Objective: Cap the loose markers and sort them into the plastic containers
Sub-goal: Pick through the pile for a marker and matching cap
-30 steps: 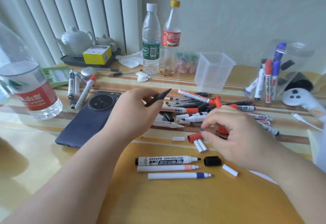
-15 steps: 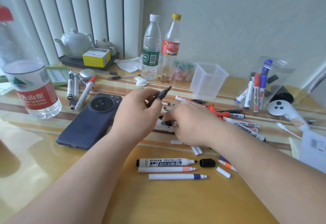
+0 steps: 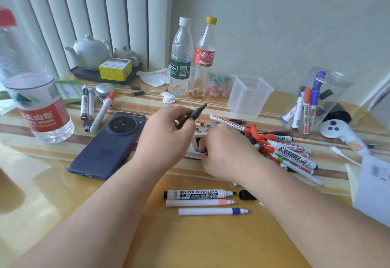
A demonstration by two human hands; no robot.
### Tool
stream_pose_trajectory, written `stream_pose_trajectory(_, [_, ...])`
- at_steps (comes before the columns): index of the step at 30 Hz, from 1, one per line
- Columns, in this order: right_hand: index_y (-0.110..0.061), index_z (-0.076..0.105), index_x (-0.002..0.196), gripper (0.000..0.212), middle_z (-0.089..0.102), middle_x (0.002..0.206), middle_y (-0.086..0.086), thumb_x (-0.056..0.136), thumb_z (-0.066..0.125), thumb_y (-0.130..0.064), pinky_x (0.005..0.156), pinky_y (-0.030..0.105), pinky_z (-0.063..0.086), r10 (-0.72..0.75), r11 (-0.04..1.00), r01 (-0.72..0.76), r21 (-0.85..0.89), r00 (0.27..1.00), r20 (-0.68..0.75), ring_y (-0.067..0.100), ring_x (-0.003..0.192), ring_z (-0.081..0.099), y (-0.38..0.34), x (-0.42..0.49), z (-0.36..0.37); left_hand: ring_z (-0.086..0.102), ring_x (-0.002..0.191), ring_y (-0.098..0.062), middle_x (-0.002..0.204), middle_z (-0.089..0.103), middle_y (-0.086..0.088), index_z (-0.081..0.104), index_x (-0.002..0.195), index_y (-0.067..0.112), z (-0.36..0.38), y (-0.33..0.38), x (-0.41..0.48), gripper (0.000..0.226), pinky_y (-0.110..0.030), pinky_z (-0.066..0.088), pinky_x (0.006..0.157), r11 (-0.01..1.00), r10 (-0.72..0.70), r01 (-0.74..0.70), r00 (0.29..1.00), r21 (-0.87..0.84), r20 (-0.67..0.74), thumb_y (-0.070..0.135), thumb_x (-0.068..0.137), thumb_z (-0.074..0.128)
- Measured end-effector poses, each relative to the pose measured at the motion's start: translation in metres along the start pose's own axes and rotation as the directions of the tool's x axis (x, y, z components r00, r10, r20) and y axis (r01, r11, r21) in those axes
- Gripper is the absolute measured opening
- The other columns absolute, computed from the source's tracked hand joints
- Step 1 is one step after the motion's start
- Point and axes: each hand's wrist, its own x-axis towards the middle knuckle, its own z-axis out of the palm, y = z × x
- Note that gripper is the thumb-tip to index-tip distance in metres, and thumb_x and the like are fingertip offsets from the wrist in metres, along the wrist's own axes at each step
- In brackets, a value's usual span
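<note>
A black marker (image 3: pixel 195 114) is pinched between thumb and fingers of the left hand (image 3: pixel 166 138) at the frame's centre, tip raised toward the upper right. The right hand (image 3: pixel 228 151) is set with curled fingers on the marker pile (image 3: pixel 285 149) right of centre; whether anything is gripped cannot be told. Behind the pile a square container (image 3: pixel 250 96) is seen; markers are stood in a round container (image 3: pixel 339 86) at far right. Three uncapped markers (image 3: pixel 198 203) are laid below centre.
</note>
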Motion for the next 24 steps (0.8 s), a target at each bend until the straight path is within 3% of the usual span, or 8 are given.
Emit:
stream_pose_trajectory(7, [-0.019, 0.054, 0.058, 0.013, 0.053, 0.067, -0.005, 0.070, 0.053, -0.014, 0.065, 0.030, 0.042, -0.050, 0.983, 0.071, 0.170, 0.991, -0.125, 0.022, 0.080, 0.049, 0.016, -0.003, 0.007, 0.053, 0.070, -0.003, 0.074, 0.063, 0.016, 0.076, 0.102, 0.027, 0.001, 0.001, -0.002, 0.024, -0.024, 0.039, 0.063, 1.000, 0.006, -0.006, 1.000, -0.008, 0.021, 0.017, 0.090, 0.059])
stream_pose_trajectory(9, [-0.022, 0.068, 0.071, 0.010, 0.062, 0.070, -0.012, 0.075, 0.061, -0.016, 0.066, 0.024, 0.049, 0.031, 0.951, 0.038, 0.307, 0.976, -0.217, 0.008, 0.075, 0.058, 0.027, -0.008, 0.001, 0.054, 0.070, -0.002, 0.078, 0.064, 0.016, 0.076, 0.102, 0.030, 0.000, 0.002, -0.002, 0.022, -0.020, 0.039, 0.063, 0.999, 0.027, -0.025, 0.998, -0.028, 0.052, 0.018, 0.091, 0.060])
stream_pose_trajectory(11, [-0.023, 0.069, 0.075, 0.011, 0.060, 0.060, -0.019, 0.082, 0.072, -0.016, 0.055, 0.012, 0.042, 0.147, 0.898, -0.026, 0.439, 0.958, -0.245, -0.001, 0.060, 0.055, 0.042, -0.020, -0.009, 0.056, 0.072, -0.002, 0.082, 0.065, 0.016, 0.075, 0.103, 0.033, -0.002, 0.004, -0.005, 0.019, -0.013, 0.040, 0.062, 0.996, 0.077, -0.072, 0.991, -0.044, 0.112, 0.022, 0.093, 0.064])
stream_pose_trajectory(13, [-0.024, 0.066, 0.077, 0.015, 0.061, 0.061, -0.014, 0.083, 0.078, -0.017, 0.054, 0.017, 0.045, 0.201, 0.829, -0.032, 0.558, 0.948, -0.245, 0.002, 0.054, 0.052, 0.061, -0.036, -0.020, 0.058, 0.076, -0.003, 0.083, 0.066, 0.016, 0.075, 0.104, 0.035, -0.002, 0.007, -0.008, 0.016, -0.010, 0.041, 0.063, 0.987, 0.164, -0.159, 0.966, -0.041, 0.198, 0.026, 0.093, 0.068])
stream_pose_trajectory(16, [-0.017, 0.067, 0.096, 0.014, 0.073, 0.081, 0.001, 0.088, 0.073, -0.007, 0.067, 0.029, 0.054, 0.231, 0.621, -0.015, 0.784, 0.959, -0.165, 0.016, 0.070, 0.065, 0.091, -0.058, -0.029, 0.060, 0.080, -0.005, 0.085, 0.065, 0.015, 0.075, 0.108, 0.033, 0.001, 0.011, -0.013, 0.017, -0.014, 0.044, 0.065, 0.955, 0.287, -0.295, 0.903, -0.023, 0.320, 0.032, 0.092, 0.071])
stream_pose_trajectory(20, [-0.007, 0.072, 0.087, 0.012, 0.057, 0.068, 0.014, 0.084, 0.061, -0.005, 0.047, 0.028, 0.035, 0.237, 0.031, 0.115, 0.993, 0.964, -0.119, 0.020, 0.056, 0.043, 0.111, -0.077, -0.011, 0.064, 0.082, -0.010, 0.087, 0.065, 0.013, 0.076, 0.110, 0.033, 0.006, 0.014, -0.020, 0.023, -0.022, 0.048, 0.067, 0.926, 0.367, -0.375, 0.857, -0.049, 0.362, 0.042, 0.090, 0.071])
stream_pose_trajectory(21, [-0.008, 0.073, 0.086, 0.012, 0.055, 0.069, 0.014, 0.082, 0.061, -0.008, 0.045, 0.028, 0.035, 0.215, -0.044, 0.133, 0.990, 0.969, -0.121, 0.020, 0.055, 0.043, 0.112, -0.079, -0.006, 0.064, 0.081, -0.011, 0.087, 0.065, 0.013, 0.077, 0.109, 0.031, 0.008, 0.015, -0.022, 0.025, -0.023, 0.049, 0.068, 0.919, 0.385, -0.391, 0.852, -0.059, 0.355, 0.043, 0.087, 0.072])
stream_pose_trajectory(24, [-0.009, 0.071, 0.093, 0.025, 0.057, 0.072, 0.013, 0.076, 0.080, -0.025, 0.046, 0.031, 0.039, 0.091, 0.010, 0.174, 0.985, 0.981, -0.174, 0.025, 0.054, 0.046, 0.113, -0.083, 0.002, 0.065, 0.080, -0.011, 0.087, 0.065, 0.012, 0.078, 0.108, 0.026, 0.013, 0.016, -0.025, 0.027, -0.021, 0.048, 0.068, 0.902, 0.423, -0.426, 0.840, -0.070, 0.340, 0.039, 0.084, 0.075])
